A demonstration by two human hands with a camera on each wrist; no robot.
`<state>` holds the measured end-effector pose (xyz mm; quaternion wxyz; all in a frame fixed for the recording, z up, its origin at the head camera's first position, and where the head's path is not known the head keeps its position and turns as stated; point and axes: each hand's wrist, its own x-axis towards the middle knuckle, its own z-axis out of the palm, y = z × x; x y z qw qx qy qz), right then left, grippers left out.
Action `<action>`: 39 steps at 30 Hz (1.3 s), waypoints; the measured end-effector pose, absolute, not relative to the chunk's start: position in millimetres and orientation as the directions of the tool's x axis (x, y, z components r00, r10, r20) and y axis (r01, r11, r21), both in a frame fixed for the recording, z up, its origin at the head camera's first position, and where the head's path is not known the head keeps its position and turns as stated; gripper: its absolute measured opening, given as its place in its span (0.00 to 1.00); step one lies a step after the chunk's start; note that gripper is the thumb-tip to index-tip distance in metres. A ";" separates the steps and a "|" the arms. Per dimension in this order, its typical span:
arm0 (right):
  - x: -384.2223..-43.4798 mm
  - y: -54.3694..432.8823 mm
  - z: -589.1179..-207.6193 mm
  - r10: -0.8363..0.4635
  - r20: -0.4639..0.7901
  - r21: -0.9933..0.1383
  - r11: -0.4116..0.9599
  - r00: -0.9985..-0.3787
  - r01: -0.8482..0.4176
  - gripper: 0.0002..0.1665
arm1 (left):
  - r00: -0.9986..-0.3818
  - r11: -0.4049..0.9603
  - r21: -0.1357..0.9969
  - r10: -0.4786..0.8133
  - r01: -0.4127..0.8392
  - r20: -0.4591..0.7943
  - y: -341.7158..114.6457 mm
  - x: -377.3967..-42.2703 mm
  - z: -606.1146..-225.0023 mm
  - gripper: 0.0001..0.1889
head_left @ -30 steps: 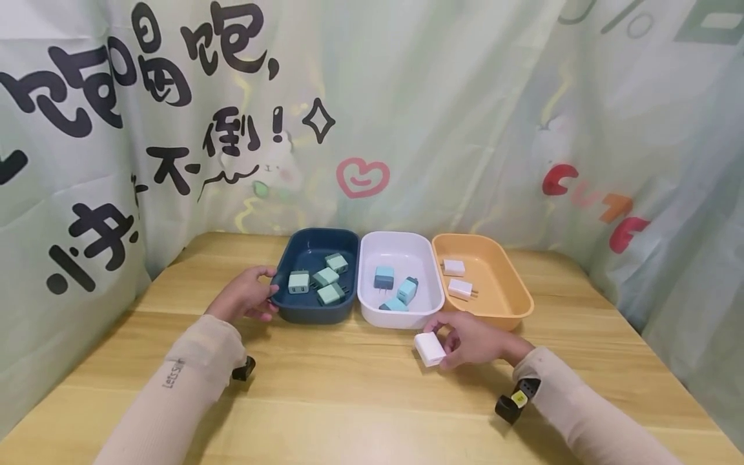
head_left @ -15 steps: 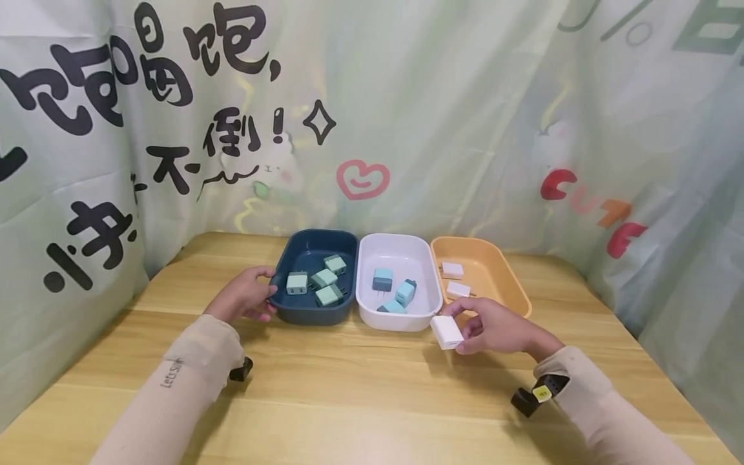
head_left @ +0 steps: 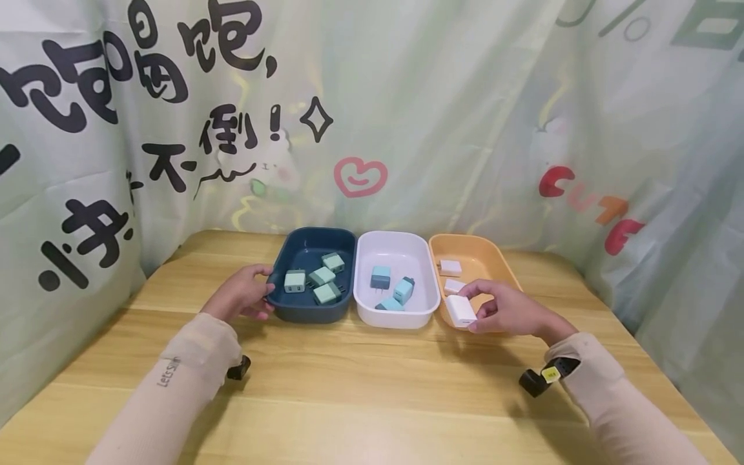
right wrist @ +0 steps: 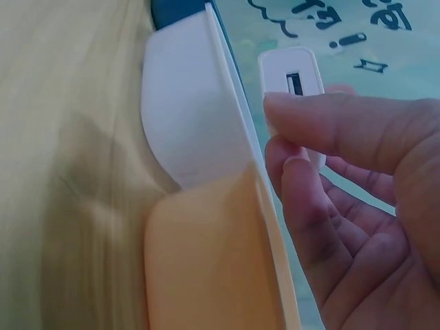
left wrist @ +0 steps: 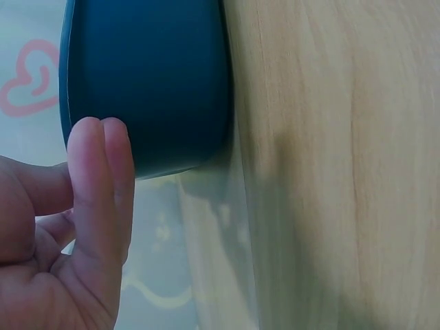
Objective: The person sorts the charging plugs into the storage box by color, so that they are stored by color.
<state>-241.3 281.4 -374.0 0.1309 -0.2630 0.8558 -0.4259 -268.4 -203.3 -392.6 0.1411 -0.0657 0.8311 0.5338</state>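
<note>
My right hand [head_left: 511, 309] pinches a white USB wall charger [head_left: 460, 311] between thumb and fingers, above the near left part of the orange bin [head_left: 488, 258]. Its dark USB slot [right wrist: 295, 84] shows in the right wrist view. Two white chargers sit in that bin: one [head_left: 450, 267] in full sight, the other [head_left: 453, 286] partly behind the held one. My left hand [head_left: 241, 292] touches the left side of the dark blue bin [head_left: 314, 314]. In the left wrist view its straight fingers [left wrist: 96, 179] lie at the bin's outer wall.
Several pale green chargers [head_left: 321, 277] lie in the blue bin. Blue chargers [head_left: 380, 277] lie in the white bin [head_left: 401, 319] between the other two. All three bins stand side by side on a wooden table [head_left: 349, 387], before a printed curtain [head_left: 430, 116].
My right hand has carried the white charger rightward and away from me, from in front of the white bin to over the orange bin. The left hand has stayed at the blue bin.
</note>
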 end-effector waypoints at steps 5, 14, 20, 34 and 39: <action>-248.6 287.3 -374.3 -0.515 -0.014 -0.799 0.521 -0.857 -0.300 0.29 | -0.952 0.429 0.866 0.044 -0.256 -0.303 -206.1 -267.9 -389.3 0.25; -260.1 295.4 -365.4 -0.456 -0.045 -0.766 0.587 -0.889 -0.263 0.31 | -0.951 0.439 0.861 0.044 -0.256 -0.306 -207.6 -269.7 -386.3 0.25; -270.9 302.5 -367.6 -0.405 -0.098 -0.768 0.612 -0.909 -0.190 0.33 | -0.954 0.432 0.867 0.050 -0.246 -0.296 -206.9 -268.9 -388.0 0.25; -291.7 317.8 -374.9 -0.387 -0.077 -0.703 0.674 -0.919 -0.225 0.31 | -0.951 0.433 0.862 0.038 -0.262 -0.308 -203.5 -266.3 -394.1 0.24; -298.8 322.2 -375.8 -0.380 -0.063 -0.673 0.699 -0.923 -0.242 0.30 | -0.951 0.433 0.863 0.035 -0.261 -0.306 -203.5 -268.1 -392.1 0.24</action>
